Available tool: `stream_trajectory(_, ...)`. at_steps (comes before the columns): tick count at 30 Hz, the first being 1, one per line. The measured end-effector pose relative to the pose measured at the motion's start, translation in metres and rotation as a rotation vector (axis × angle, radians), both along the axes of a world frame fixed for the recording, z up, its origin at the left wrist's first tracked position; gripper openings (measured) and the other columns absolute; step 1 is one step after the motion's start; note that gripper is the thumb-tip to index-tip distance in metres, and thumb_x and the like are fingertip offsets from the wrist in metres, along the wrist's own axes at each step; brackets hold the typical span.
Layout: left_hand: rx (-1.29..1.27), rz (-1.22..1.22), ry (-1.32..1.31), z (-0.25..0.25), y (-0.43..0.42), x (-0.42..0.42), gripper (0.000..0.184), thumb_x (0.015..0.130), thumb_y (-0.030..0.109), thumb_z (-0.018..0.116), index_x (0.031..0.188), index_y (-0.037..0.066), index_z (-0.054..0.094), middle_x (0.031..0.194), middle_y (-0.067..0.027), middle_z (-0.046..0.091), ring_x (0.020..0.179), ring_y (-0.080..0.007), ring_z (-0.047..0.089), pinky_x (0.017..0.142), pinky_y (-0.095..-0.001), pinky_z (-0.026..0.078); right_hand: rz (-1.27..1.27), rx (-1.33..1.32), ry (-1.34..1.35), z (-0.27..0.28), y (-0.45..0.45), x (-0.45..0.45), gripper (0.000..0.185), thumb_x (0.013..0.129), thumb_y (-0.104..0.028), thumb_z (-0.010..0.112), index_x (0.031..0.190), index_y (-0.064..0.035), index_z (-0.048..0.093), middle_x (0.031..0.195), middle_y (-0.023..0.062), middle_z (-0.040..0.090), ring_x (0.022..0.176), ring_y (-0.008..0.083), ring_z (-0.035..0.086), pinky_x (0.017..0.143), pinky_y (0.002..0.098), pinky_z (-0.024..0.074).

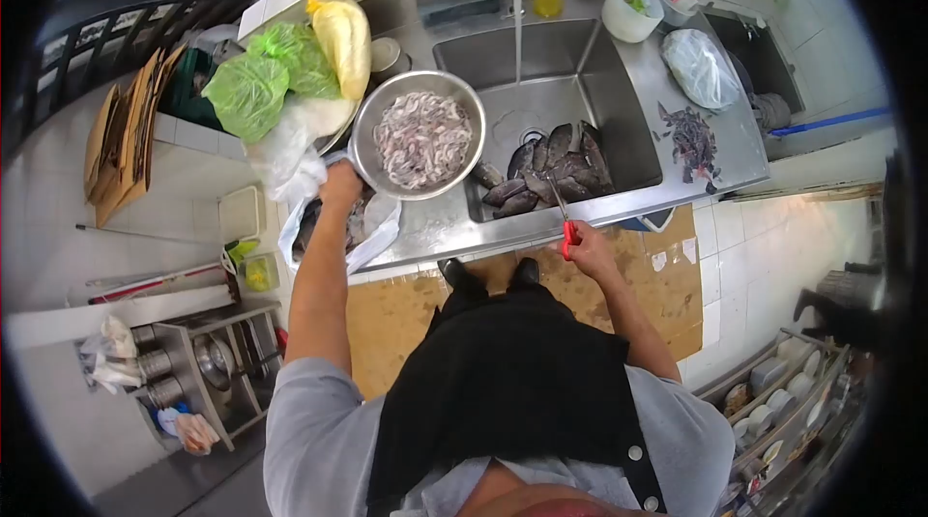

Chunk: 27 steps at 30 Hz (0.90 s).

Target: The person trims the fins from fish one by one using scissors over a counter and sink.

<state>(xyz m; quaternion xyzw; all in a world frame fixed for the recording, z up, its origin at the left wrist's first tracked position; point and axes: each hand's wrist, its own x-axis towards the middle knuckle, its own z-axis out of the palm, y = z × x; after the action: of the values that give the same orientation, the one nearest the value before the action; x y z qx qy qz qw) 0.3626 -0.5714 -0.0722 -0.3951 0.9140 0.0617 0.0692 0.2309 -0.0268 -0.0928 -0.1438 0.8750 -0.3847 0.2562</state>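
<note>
Scissors (565,217): at the near edge of the sink (619,82); long axis runs away from the person, blades angled slightly left, pointing at the dark fish (561,144).
Right hand (590,251): grip clenched round the red handles (567,244).
Left hand (340,185): near the steel bowl (420,80) and white bag (382,242); cannot tell what its grip holds.

White tiled floor (732,271) at right, brown cardboard (667,300) laid over it. Black railing (106,29) upper left. Metal shelf (181,355) lower left, dish shelf (817,340) lower right. Tiled wall (826,29) upper right. Bright light.
</note>
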Motion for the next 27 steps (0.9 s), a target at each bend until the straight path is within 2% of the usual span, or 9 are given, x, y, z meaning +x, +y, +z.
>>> stream_trajectory(2,0.004,0.032,-0.056,0.025,0.009,0.006,0.03,0.088,0.022,0.065,0.112,0.007,0.075,0.118,-0.0217,0.074,0.11,-0.0406,0.071,0.094,-0.0549,0.057,0.046,-0.201,-0.164,-0.04,0.007,-0.02,0.055,0.079,-0.033,0.091,0.117,-0.0002,0.068,0.083,0.0098,0.07,0.071,0.0195,0.065,0.067,0.0376,0.054)
stream_trajectory(5,-0.006,-0.039,-0.086,0.049,0.011,0.023,0.036,0.083,0.026,0.067,0.111,0.005,0.075,0.112,-0.0241,0.075,0.107,-0.0414,0.071,0.093,-0.0512,0.057,0.019,-0.199,-0.292,-0.007,-0.024,-0.06,0.05,0.083,-0.02,0.09,0.123,-0.0017,0.067,0.084,0.0019,0.067,0.064,0.0105,0.06,0.055,0.029,0.0473)
stream_trajectory(10,0.02,0.014,-0.082,0.093,0.019,0.073,0.04,0.08,0.029,0.069,0.108,0.0,0.074,0.11,-0.0274,0.074,0.104,-0.0457,0.07,0.093,-0.0515,0.056,-0.003,-0.284,-0.411,0.01,-0.084,-0.106,0.05,0.086,-0.019,0.087,0.127,-0.0019,0.065,0.083,0.0025,0.067,0.064,0.0098,0.059,0.052,0.0267,0.0461)
stream_trajectory(13,0.194,0.095,0.108,0.123,0.024,0.103,0.044,0.078,0.029,0.071,0.108,-0.003,0.072,0.104,-0.0268,0.075,0.098,-0.0412,0.073,0.087,-0.0488,0.056,0.016,-0.339,-0.438,0.015,-0.109,-0.107,0.051,0.089,-0.017,0.085,0.132,-0.0007,0.062,0.084,0.0022,0.066,0.063,0.0093,0.059,0.052,0.0261,0.0463)
stream_trajectory(16,0.685,0.378,0.792,0.13,0.031,0.135,0.032,0.083,0.013,0.07,0.111,0.0,0.068,0.1,-0.0118,0.075,0.093,-0.0233,0.07,0.087,-0.0371,0.054,-0.011,-0.397,-0.433,0.01,-0.12,-0.094,0.054,0.09,-0.016,0.084,0.135,0.001,0.06,0.087,0.0027,0.066,0.064,0.0097,0.06,0.052,0.0262,0.0476)
stream_trajectory(17,0.674,0.403,0.808,0.124,0.033,0.149,0.032,0.083,0.013,0.07,0.111,0.0,0.068,0.1,-0.0118,0.075,0.093,-0.0233,0.07,0.087,-0.0371,0.054,-0.047,-0.444,-0.436,0.009,-0.121,-0.089,0.056,0.09,-0.016,0.084,0.136,0.0018,0.058,0.089,0.003,0.066,0.064,0.0098,0.06,0.053,0.0262,0.0483)
stream_trajectory(19,1.064,0.571,1.48,0.116,0.037,0.179,0.03,0.089,0.007,0.068,0.119,0.005,0.066,0.107,-0.0084,0.073,0.101,-0.0221,0.069,0.096,-0.0382,0.052,-0.036,-0.445,-0.438,0.014,-0.125,-0.076,0.058,0.091,-0.014,0.083,0.14,0.0011,0.055,0.092,0.0041,0.066,0.067,0.0111,0.061,0.055,0.0268,0.0503)
stream_trajectory(23,1.142,0.679,1.963,0.107,0.061,0.25,0.032,0.094,0.003,0.064,0.125,0.005,0.064,0.12,-0.0071,0.071,0.117,-0.0244,0.065,0.108,-0.0462,0.049,-0.115,-0.579,-0.385,0.035,-0.14,-0.041,0.057,0.093,-0.01,0.08,0.143,0.0008,0.053,0.098,0.0051,0.066,0.072,0.0125,0.063,0.06,0.0275,0.0519)
stream_trajectory(27,1.216,0.9,2.126,0.033,0.05,0.4,0.038,0.091,0.009,0.067,0.129,0.007,0.064,0.125,-0.0099,0.069,0.122,-0.0297,0.063,0.113,-0.0525,0.044,-0.087,-0.732,-0.172,0.077,-0.223,0.025,0.057,0.094,-0.008,0.078,0.144,0.0016,0.052,0.102,0.0052,0.066,0.077,0.0133,0.065,0.064,0.0275,0.0537)
